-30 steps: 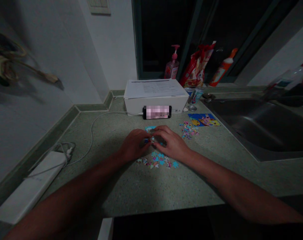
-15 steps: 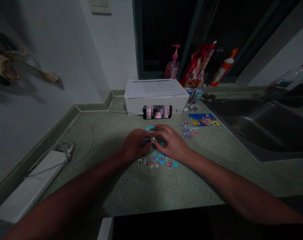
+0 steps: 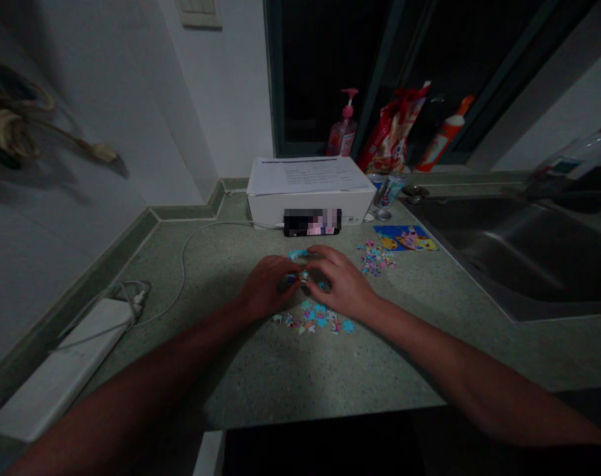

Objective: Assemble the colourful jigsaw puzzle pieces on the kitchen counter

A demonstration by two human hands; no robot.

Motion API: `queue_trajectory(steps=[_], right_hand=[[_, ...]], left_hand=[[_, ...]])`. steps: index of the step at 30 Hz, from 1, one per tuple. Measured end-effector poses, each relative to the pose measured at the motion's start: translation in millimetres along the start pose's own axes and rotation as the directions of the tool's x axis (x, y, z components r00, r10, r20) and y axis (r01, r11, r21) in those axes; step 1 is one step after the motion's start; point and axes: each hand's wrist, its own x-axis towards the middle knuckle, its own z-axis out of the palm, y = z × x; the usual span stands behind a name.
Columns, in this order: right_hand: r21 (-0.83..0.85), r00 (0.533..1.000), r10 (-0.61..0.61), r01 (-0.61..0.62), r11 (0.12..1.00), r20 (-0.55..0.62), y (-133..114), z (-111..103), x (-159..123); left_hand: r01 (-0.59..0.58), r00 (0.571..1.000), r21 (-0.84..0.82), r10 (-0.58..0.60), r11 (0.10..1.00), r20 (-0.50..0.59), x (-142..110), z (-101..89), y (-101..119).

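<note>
My left hand (image 3: 269,285) and my right hand (image 3: 340,280) meet over the countertop, thumbs and fingers pinched on small jigsaw pieces (image 3: 303,277) between them. Whether these pieces are joined is too small to tell. Just beyond my fingertips lies a light-blue section of puzzle (image 3: 297,254), partly covered by my right hand. Loose jigsaw pieces (image 3: 320,316), many of them blue, are scattered on the near side of my hands. Another heap of mixed-colour pieces (image 3: 376,257) sits to the right of my right hand.
A phone (image 3: 313,223) with a cable leans on a white box (image 3: 310,185). Right of it lies a colourful cartoon picture card (image 3: 406,238), beside the sink (image 3: 528,251). A white power strip (image 3: 67,370) is at left. Bottles and a red bag (image 3: 392,132) stand behind.
Both hands keep nearly the same place and grip, with only slight finger movement. The picture on the phone screen has changed.
</note>
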Motion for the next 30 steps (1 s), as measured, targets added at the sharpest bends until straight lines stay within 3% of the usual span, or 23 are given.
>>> queue_trajectory(steps=[9, 17, 30], right_hand=[[-0.028, 0.999, 0.036, -0.036, 0.999, -0.013, 2.8, 0.8, 0.3], [-0.027, 0.992, 0.111, -0.109, 0.994, 0.055, 6.7, 3.3, 0.0], [-0.069, 0.985, 0.111, -0.103, 0.992, 0.129, 9.2, 5.7, -2.2]], left_hand=[[0.111, 0.993, 0.065, -0.113, 0.992, 0.033, 1.1, 2.8, -4.2], [0.005, 0.997, 0.078, -0.012, 0.997, 0.083, -0.5, 0.1, -8.1], [-0.136, 0.979, 0.038, 0.128, 0.99, 0.159, -1.8, -2.3, -7.8]])
